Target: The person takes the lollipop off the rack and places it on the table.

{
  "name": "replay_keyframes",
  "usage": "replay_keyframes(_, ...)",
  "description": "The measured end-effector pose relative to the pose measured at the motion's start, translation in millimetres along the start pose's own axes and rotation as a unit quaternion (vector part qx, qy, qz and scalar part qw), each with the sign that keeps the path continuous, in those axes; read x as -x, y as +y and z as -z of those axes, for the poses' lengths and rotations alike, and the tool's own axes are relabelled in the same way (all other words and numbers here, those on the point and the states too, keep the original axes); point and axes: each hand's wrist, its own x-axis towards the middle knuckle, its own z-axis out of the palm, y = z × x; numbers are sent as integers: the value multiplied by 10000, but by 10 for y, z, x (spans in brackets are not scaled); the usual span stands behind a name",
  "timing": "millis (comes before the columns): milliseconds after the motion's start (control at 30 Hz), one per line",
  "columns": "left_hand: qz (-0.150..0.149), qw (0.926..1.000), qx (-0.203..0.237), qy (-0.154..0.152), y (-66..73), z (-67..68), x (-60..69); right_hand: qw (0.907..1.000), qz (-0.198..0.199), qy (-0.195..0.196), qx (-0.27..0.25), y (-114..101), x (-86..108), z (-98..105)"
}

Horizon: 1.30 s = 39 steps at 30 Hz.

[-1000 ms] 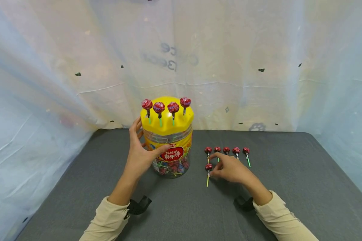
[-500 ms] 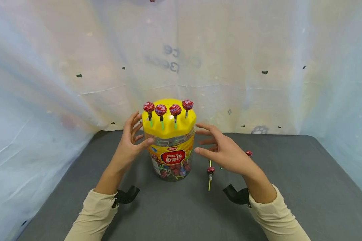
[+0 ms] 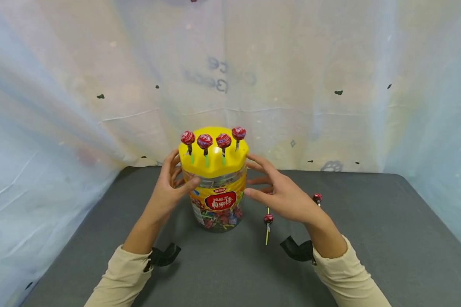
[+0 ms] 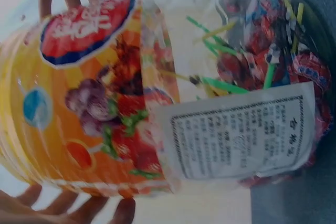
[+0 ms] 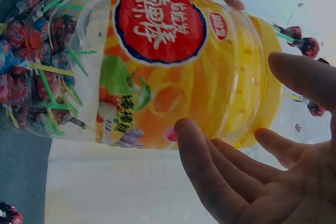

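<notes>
A clear plastic candy jar (image 3: pixel 215 200) with a yellow lid (image 3: pixel 211 166) and fruit label stands upright on the table, part-filled with wrapped lollipops. Several red lollipops (image 3: pixel 205 141) stand stick-down along the lid. My left hand (image 3: pixel 169 187) holds the jar's left side, thumb toward the front and fingers curving behind; in the left wrist view its fingers (image 4: pixel 86 208) lie along the jar's edge. On the other side, my right hand (image 3: pixel 284 192) has its fingers spread, the tips touching near the lid. Its thumb and fingers (image 5: pixel 194 150) overlap the jar in the right wrist view.
On the dark grey table (image 3: pixel 223 273), a yellow-stick lollipop (image 3: pixel 268 218) lies right of the jar. Another lollipop (image 3: pixel 317 198) shows beyond my right hand, which hides others. A pale curtain (image 3: pixel 276 85) hangs behind the table.
My right hand has left the lollipops on the table and come to the jar's right side. My left hand loosened from the jar, then closed in on it again.
</notes>
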Motion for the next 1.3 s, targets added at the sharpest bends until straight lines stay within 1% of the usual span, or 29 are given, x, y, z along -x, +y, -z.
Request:
replay_keyframes(67,65,9999,-104,101,41,-24,21,9999,-27,24,-109,18,-27,-15)
replay_keyframes(233,277,9983,-360,362,138,-100,82,9995,58,60,-308,101,-110,-66)
replay_keyframes(433,436,9953,-616,607,215,-203,154,9995,85,78,-282,157,-141,-108)
replay_keyframes(567,526,9918,-863,779,257,-261,154,9995,103,45,-289,183,-156,-69)
replay_keyframes(667,550,9904,-954,833,257,-274,134,9996,156,219,-91,183,-171,-22)
replay_keyframes(800,532,9908,-895,868,225,-256,103,9962,377,777,98,110,-226,46)
replay_keyframes(933,487,9922,-762,861,169,-237,80,9866,852,1392,-43,-20,-331,100)
replay_keyframes(1067,456,9925,-744,858,123,-228,82,9719,1322,1947,-111,-102,-449,71)
replay_keyframes(1133,422,9922,-788,865,116,-224,81,9647,1487,2171,-65,-112,-502,27)
replay_keyframes(1300,340,9922,-855,844,130,-215,65,9464,1803,2669,250,-85,-598,-91)
